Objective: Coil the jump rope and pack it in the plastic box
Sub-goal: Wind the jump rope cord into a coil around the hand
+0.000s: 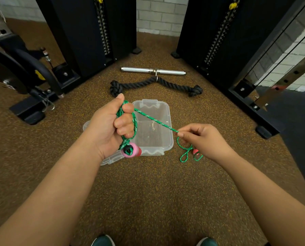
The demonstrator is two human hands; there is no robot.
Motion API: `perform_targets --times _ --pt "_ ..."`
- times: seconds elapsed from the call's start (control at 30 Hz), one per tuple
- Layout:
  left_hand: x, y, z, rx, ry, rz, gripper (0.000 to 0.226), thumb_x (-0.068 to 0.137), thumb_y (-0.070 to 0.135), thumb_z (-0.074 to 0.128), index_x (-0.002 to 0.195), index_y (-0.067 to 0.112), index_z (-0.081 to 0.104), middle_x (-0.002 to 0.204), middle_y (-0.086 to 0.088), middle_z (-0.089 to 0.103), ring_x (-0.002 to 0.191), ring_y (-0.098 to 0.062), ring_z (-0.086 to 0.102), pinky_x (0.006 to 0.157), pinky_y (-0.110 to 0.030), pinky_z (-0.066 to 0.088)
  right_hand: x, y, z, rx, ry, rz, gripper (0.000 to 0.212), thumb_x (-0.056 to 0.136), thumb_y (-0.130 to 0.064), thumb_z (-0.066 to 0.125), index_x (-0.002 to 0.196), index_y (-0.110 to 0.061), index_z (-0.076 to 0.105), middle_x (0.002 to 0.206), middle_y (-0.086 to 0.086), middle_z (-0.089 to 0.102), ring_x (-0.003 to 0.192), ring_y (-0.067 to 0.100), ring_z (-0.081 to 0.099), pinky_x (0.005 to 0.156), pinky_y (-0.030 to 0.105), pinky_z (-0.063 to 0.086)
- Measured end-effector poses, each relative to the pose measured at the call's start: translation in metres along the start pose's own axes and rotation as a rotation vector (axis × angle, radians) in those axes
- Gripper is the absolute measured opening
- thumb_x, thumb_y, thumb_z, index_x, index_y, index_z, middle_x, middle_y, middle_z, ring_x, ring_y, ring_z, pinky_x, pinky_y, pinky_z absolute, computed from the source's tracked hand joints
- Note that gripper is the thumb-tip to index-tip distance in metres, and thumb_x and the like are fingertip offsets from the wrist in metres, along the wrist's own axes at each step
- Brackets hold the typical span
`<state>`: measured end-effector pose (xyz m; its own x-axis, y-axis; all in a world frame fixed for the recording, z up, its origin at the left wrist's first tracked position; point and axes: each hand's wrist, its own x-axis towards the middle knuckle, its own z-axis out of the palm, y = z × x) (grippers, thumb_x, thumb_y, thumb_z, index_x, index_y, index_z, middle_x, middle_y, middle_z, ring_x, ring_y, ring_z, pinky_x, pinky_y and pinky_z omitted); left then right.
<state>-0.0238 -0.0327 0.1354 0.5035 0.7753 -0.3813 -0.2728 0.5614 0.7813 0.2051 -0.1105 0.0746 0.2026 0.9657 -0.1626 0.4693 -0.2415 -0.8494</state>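
2 hands on jump rope | L hand grip fisted round coils + pink handle | R hand grip pinching taut strand, tail loops dangle | thin, limp, light cord; hold bundle mid-coil | plastic box open on floor below

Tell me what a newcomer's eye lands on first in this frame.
The bright green jump rope at centre: coils wrapped around the left hand, with a pink handle hanging below it, and a taut strand running to the pinching right hand. Right behind the hands, an open clear plastic box sits on the speckled brown floor. Further back lie a black braided rope and a silver metal bar, between two black weight-stack towers.
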Motion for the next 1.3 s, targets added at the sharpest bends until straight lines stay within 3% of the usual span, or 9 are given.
perform_targets --times 0.17,0.33,0.43,0.57,0.7,0.87,0.93,1.07,1.3 --pt "-0.002 0.003 -0.002 -0.083 0.009 0.022 0.043 0.098 0.042 0.030 0.060 0.025 0.042 0.031 0.009 0.029 0.031 -0.004 0.025 0.039 -0.020 0.028 0.000 0.008 -0.006 0.089 -0.062 0.043 0.031 0.080 -0.059 0.056 0.081 -0.034 0.074 0.074 0.012 0.047 0.060 0.024 0.039 0.059 0.038 0.035" --pt "0.003 -0.001 -0.001 -0.219 0.140 0.074 0.037 0.100 0.037 0.032 0.083 0.019 0.060 0.049 0.009 0.049 0.044 -0.006 0.044 0.050 -0.019 0.038 -0.013 -0.008 -0.001 -0.225 -0.144 -0.077 0.032 0.093 -0.046 0.049 0.077 -0.027 0.069 0.058 -0.005 0.047 0.052 0.006 0.043 0.055 0.025 0.033" --pt "0.005 0.000 -0.005 -0.305 0.113 0.142 0.033 0.100 0.024 0.031 0.113 0.008 0.057 0.079 -0.002 0.071 0.070 -0.012 0.067 0.068 -0.023 0.051 -0.025 -0.026 0.012 -0.592 -0.210 -0.338 0.034 0.094 -0.050 0.041 0.087 -0.030 0.067 0.072 -0.014 0.061 0.070 0.002 0.056 0.070 0.028 0.045" --pt "0.008 -0.005 -0.003 -0.101 0.117 0.150 0.049 0.101 0.033 0.023 0.134 0.001 0.040 0.117 -0.019 0.066 0.107 -0.025 0.065 0.095 -0.034 0.048 -0.037 -0.050 0.022 -0.414 -0.233 -0.534 0.030 0.093 -0.047 0.044 0.085 -0.030 0.068 0.071 -0.020 0.062 0.070 0.001 0.059 0.067 0.032 0.050" --pt "-0.001 -0.021 0.011 0.440 -0.063 -0.023 0.064 0.099 0.047 0.011 0.123 0.007 0.054 0.100 -0.015 0.073 0.092 -0.020 0.071 0.081 -0.028 0.053 -0.035 -0.069 0.016 0.122 -0.179 -0.438 0.022 0.094 -0.021 0.052 0.079 -0.019 0.067 0.064 -0.020 0.062 0.060 -0.007 0.057 0.060 0.006 0.039" --pt "-0.006 -0.029 0.025 0.594 -0.294 -0.186 0.064 0.098 0.047 0.013 0.110 0.006 0.060 0.074 -0.014 0.068 0.066 -0.020 0.064 0.067 -0.029 0.050 -0.019 -0.063 0.009 0.199 -0.029 -0.265 0.031 0.097 -0.026 0.049 0.067 -0.022 0.059 0.055 -0.015 0.055 0.051 -0.004 0.047 0.052 0.015 0.039" --pt "-0.009 -0.028 0.027 0.579 -0.388 -0.267 0.061 0.096 0.048 0.019 0.107 0.005 0.061 0.067 -0.012 0.065 0.060 -0.020 0.061 0.062 -0.027 0.050 -0.014 -0.054 0.008 0.152 0.015 -0.225 0.036 0.093 -0.040 0.052 0.062 -0.024 0.058 0.057 -0.006 0.048 0.054 0.009 0.040 0.052 0.033 0.035" --pt "-0.018 -0.029 0.032 0.481 -0.513 -0.290 0.044 0.085 0.043 0.039 0.091 0.006 0.062 0.048 -0.003 0.056 0.039 -0.013 0.053 0.043 -0.020 0.044 -0.013 -0.054 0.010 0.220 -0.019 -0.141 0.039 0.093 -0.040 0.049 0.059 -0.020 0.051 0.048 -0.013 0.036 0.046 0.004 0.030 0.046 0.022 0.027" --pt "-0.009 -0.003 0.006 0.012 -0.258 -0.101 0.048 0.091 0.046 0.036 0.052 0.023 0.049 0.030 0.007 0.033 0.026 -0.004 0.031 0.037 -0.018 0.026 -0.008 -0.029 -0.006 0.633 -0.207 0.128 0.034 0.086 -0.048 0.048 0.064 -0.024 0.053 0.049 -0.009 0.026 0.043 0.007 0.023 0.044 0.021 0.024"
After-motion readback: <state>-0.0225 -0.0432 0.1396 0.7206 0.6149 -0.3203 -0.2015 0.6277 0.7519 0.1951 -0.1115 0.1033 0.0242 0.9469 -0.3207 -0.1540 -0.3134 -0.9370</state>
